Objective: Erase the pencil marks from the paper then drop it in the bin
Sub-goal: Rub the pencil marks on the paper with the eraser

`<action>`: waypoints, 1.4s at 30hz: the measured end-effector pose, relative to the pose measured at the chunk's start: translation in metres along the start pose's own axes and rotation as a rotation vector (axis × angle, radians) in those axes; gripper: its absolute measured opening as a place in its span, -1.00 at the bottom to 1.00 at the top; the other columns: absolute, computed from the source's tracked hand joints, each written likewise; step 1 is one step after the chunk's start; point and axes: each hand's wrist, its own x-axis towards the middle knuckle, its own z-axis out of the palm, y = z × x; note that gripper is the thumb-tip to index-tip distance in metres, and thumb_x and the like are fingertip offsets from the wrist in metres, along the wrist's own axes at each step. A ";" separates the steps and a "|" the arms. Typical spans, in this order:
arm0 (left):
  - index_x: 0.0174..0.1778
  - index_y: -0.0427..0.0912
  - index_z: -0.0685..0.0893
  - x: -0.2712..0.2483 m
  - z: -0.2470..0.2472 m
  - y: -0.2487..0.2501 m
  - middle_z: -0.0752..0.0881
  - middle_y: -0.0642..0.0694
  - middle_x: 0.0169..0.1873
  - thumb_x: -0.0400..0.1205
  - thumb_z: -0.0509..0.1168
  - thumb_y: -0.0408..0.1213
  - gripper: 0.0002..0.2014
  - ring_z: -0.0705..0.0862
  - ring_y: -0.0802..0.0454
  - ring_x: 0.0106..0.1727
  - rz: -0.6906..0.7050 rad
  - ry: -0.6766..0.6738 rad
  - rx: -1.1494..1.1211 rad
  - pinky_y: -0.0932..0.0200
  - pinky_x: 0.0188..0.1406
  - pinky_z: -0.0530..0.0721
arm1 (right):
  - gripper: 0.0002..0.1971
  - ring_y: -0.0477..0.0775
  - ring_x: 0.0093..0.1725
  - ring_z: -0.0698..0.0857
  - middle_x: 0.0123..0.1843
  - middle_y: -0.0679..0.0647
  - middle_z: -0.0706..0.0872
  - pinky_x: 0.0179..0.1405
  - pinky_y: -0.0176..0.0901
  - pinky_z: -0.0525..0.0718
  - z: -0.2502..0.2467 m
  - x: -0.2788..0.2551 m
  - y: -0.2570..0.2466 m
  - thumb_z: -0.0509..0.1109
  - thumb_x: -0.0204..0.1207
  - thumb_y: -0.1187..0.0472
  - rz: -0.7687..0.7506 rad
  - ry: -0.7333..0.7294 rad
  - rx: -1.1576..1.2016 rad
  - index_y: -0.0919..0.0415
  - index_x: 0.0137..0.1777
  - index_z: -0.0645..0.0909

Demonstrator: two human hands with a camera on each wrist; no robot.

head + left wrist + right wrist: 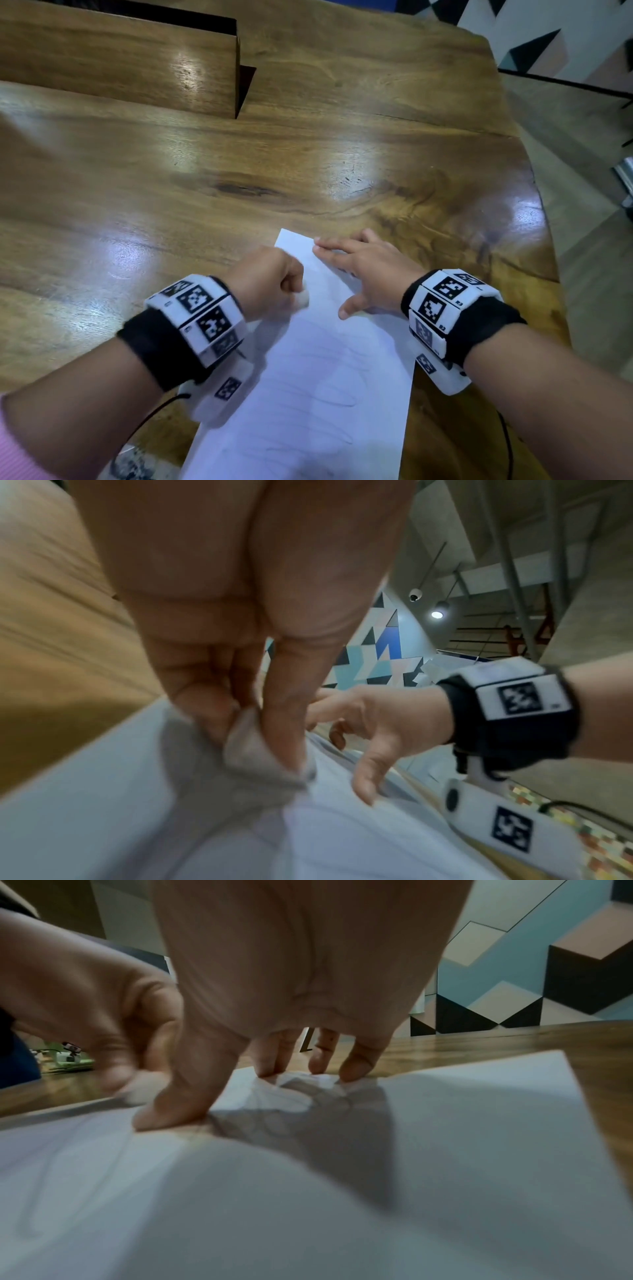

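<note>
Left hand: My left hand [270,281] is curled up tight and pinches a small white eraser [303,298] between thumb and fingers. The eraser presses down on the paper.
Right hand: My right hand [368,270] lies spread out flat, just right of the left hand. Its fingers [356,1064] and thumb push down on the paper to keep it from sliding.
Paper: The white paper [308,394] lies on the wooden table [239,164]. It sits under both hands and runs back toward my arms.
Pencil marks: I see faint loopy pencil lines [329,401] on the part of the paper behind my hands, closer to me. There are more under my right palm in the right wrist view.
Done: The spot past my left hand looks clean, but it is too blurry to be sure.
Left to do: I think most of the rubbing is still ahead. After that the paper has to go in the bin.
Bin: I cannot see a bin in any view.
</note>
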 end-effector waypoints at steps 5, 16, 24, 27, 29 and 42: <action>-0.39 -0.08 0.68 0.018 -0.013 0.005 0.58 0.08 -0.52 0.38 0.47 -0.20 -0.90 0.57 0.06 -0.35 -0.001 0.055 0.011 0.34 -0.43 0.42 | 0.01 0.02 0.37 0.18 0.62 -0.40 0.00 0.31 -0.10 0.29 0.000 0.001 -0.001 0.53 0.26 -0.18 0.006 0.000 0.008 -0.17 0.63 0.01; -0.42 -0.02 0.63 0.018 -0.016 0.003 0.52 0.15 -0.56 0.39 0.47 -0.21 -0.86 0.53 0.14 -0.41 0.026 0.029 0.050 0.52 -0.55 0.36 | 0.01 0.03 0.37 0.17 0.62 -0.40 -0.01 0.28 -0.13 0.26 0.000 0.001 0.000 0.53 0.27 -0.18 0.009 -0.006 0.009 -0.18 0.64 0.00; -0.43 -0.11 0.68 -0.006 -0.001 -0.003 0.66 0.02 -0.45 0.37 0.41 -0.31 -0.92 0.58 0.08 -0.34 0.105 -0.134 0.069 0.53 -0.48 0.38 | 0.01 0.05 0.40 0.15 0.63 -0.38 -0.03 0.34 -0.12 0.24 0.001 0.002 0.000 0.52 0.29 -0.18 0.004 -0.012 -0.002 -0.17 0.64 -0.03; -0.33 -0.13 0.73 0.006 -0.009 0.001 0.66 -0.02 -0.41 0.39 0.44 -0.22 -0.94 0.60 0.04 -0.31 0.079 -0.008 0.071 0.32 -0.44 0.38 | 0.01 0.05 0.40 0.17 0.62 -0.40 -0.02 0.35 -0.09 0.26 0.000 0.001 -0.002 0.53 0.28 -0.17 0.013 -0.002 0.009 -0.19 0.63 -0.01; -0.23 -0.18 0.73 0.021 -0.011 0.005 0.62 -0.02 -0.38 0.42 0.44 -0.21 -0.87 0.57 0.03 -0.28 0.027 0.152 0.046 0.29 -0.39 0.36 | 0.01 0.05 0.39 0.18 0.62 -0.41 -0.01 0.37 -0.04 0.29 0.000 0.000 -0.003 0.54 0.26 -0.16 0.021 0.004 0.021 -0.20 0.63 0.00; -0.38 -0.15 0.67 0.011 -0.018 -0.004 0.63 -0.04 -0.41 0.43 0.42 -0.29 -0.91 0.52 0.06 -0.35 -0.004 0.145 0.027 0.56 -0.52 0.28 | 0.01 0.03 0.37 0.17 0.62 -0.41 -0.02 0.24 -0.14 0.24 0.002 0.001 -0.001 0.53 0.27 -0.17 0.014 -0.001 0.009 -0.19 0.63 -0.01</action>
